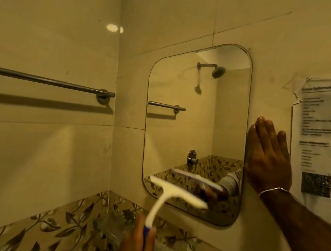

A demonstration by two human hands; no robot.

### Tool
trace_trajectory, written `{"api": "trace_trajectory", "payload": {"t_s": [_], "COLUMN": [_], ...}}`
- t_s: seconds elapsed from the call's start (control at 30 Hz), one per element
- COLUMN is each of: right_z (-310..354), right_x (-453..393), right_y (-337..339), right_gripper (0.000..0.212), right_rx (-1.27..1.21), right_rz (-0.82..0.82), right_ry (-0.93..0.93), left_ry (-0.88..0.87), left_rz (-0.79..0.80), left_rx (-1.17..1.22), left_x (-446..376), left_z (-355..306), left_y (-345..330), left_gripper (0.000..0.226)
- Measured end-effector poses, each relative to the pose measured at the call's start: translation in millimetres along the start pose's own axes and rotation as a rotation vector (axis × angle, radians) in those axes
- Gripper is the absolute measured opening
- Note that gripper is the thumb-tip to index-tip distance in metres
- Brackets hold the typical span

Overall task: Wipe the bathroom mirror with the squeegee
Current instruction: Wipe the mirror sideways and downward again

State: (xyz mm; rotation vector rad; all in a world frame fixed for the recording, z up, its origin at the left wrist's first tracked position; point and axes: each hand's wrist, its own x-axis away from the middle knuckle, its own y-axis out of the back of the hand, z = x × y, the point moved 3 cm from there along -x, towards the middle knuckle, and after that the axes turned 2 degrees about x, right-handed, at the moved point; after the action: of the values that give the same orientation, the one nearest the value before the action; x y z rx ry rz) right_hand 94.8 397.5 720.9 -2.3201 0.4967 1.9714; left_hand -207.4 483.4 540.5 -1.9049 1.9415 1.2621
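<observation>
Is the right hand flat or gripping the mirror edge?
Flat: the right hand lies open, fingers straight, on the wall at the mirror's right edge.

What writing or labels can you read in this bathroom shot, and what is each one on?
No text here can be read.
Paper notice taped to the wall right of the mirror: printed headings and lines, too blurred to read.
Same notice, lower part: a dark square code block, blurred.
Squeegee: no marking visible.

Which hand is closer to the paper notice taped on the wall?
Right. The right hand lies flat on the wall between the mirror and the notice; the left hand grips the squeegee below the mirror.
</observation>
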Motion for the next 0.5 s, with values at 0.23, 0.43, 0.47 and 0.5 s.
{"api": "trace_trajectory", "payload": {"t_s": [0.23, 0.43, 0.47, 0.5], "right_z": [0.7, 1.6, -3.8, -3.2], "right_x": [-1.6, -4.5, -3.1, 2.2], "right_y": [-5.0, -13.2, -15.3, 0.6], "right_gripper": [0.063, 0.062, 0.062, 0.062], "right_rx": [0.002, 0.039, 0.047, 0.063], "right_rz": [-0.053, -0.069, -0.057, -0.076], "right_ry": [-0.024, -0.049, -0.012, -0.022], "left_ry": [-0.214, -0.180, -0.168, -0.154], "left_rz": [-0.332, -0.435, -0.441, -0.441], "left_rx": [0.264, 0.244, 0.210, 0.178], "left_x": [-154.2, -270.8, -281.3, -289.5], "left_z": [-135.6, -186.6, -184.7, -180.9], "left_y": [82.0, 116.2, 115.9, 114.6], "left_gripper": [0.016, 0.028, 0.031, 0.034]}}
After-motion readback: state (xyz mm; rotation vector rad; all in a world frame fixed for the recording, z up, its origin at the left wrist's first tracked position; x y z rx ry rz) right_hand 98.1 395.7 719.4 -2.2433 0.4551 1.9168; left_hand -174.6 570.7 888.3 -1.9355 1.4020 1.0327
